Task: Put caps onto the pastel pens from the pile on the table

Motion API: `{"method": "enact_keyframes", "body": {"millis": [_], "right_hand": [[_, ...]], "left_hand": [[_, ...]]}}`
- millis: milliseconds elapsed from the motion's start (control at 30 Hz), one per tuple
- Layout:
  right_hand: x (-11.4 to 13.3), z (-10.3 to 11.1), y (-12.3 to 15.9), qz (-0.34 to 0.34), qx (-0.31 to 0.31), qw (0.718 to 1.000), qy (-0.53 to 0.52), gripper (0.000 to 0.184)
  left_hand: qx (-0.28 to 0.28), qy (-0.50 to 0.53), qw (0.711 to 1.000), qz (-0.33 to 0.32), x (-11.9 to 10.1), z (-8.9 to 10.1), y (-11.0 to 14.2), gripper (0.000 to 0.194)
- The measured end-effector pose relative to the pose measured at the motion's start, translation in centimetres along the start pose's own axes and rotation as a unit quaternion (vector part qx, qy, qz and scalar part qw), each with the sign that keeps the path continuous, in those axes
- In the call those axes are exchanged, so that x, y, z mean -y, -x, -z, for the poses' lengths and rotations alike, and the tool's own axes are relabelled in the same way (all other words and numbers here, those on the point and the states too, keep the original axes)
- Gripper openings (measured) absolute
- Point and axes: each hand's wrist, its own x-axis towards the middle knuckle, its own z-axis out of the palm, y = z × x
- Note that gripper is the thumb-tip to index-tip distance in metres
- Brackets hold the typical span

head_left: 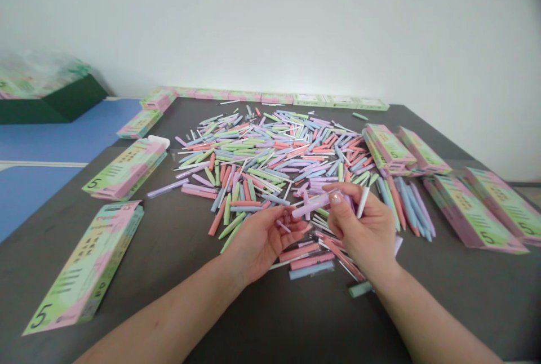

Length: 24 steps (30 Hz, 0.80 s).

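Note:
My right hand (361, 220) is closed, pinching a light purple pen barrel (311, 205) between thumb and fingers. A white stick, like a pen refill (363, 202), juts up between the fingers of that same hand. My left hand (273, 237) is curled at the barrel's left end. In its fingers is a small clear piece with a thin purple part (283, 226), perhaps a pen cap; its exact form is blurred. Below and behind both hands lies a big heap of pen parts (270, 152) in purple, green, blue and coral, mixed with white sticks.
Printed pen boxes (84, 268) lie on the dark table (211, 319) at the left. More boxes (482, 212) are stacked at the right, beside a row of coloured pens (408, 206). Boxes line the back edge (276, 99). A dark green bin (54, 99) stands on a blue surface.

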Motion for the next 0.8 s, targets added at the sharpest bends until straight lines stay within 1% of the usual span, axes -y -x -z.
{"method": "enact_keyframes", "body": {"millis": [100,200,267,333,433,533,600,667,800], "right_hand": [[-0.3,-0.2,-0.3,-0.051,-0.005,0.998,-0.048,0.021],[-0.4,-0.6,-0.7,-0.108,0.001,0.987,-0.122,0.022],[-0.4,-0.8,-0.8,-0.145,0.007,0.975,-0.168,0.022],[-0.4,-1.0,-0.9,-0.182,0.01,0.962,-0.205,0.022],[-0.7,-1.2,-0.9,-0.231,0.025,0.941,-0.247,0.022],[-1.2,-1.3,-0.8,-0.257,0.052,0.925,-0.273,0.021],[-1.5,-1.4,-0.7,-0.268,0.068,0.92,-0.279,0.022],[-1.7,-1.6,-0.6,-0.28,0.083,0.915,-0.277,0.024],[-1.8,-2.0,-0.3,-0.281,0.105,0.92,-0.254,0.024]], "left_hand": [[0.037,-0.024,0.999,-0.023,0.1,0.2,0.1,0.02],[0.073,-0.053,0.995,-0.044,0.1,0.5,0.2,0.014],[0.08,-0.076,0.993,-0.046,0.0,0.7,0.3,0.011],[0.084,-0.1,0.99,-0.051,-0.1,0.8,0.4,0.012],[0.082,-0.13,0.984,-0.087,-0.3,0.8,0.5,0.006],[0.087,-0.149,0.976,-0.131,-0.4,0.7,0.5,0.011],[0.086,-0.154,0.972,-0.155,-0.5,0.7,0.5,0.027],[0.083,-0.157,0.968,-0.178,-0.5,0.7,0.4,0.037],[0.09,-0.194,0.953,-0.213,-0.6,1.1,0.2,0.033]]}}
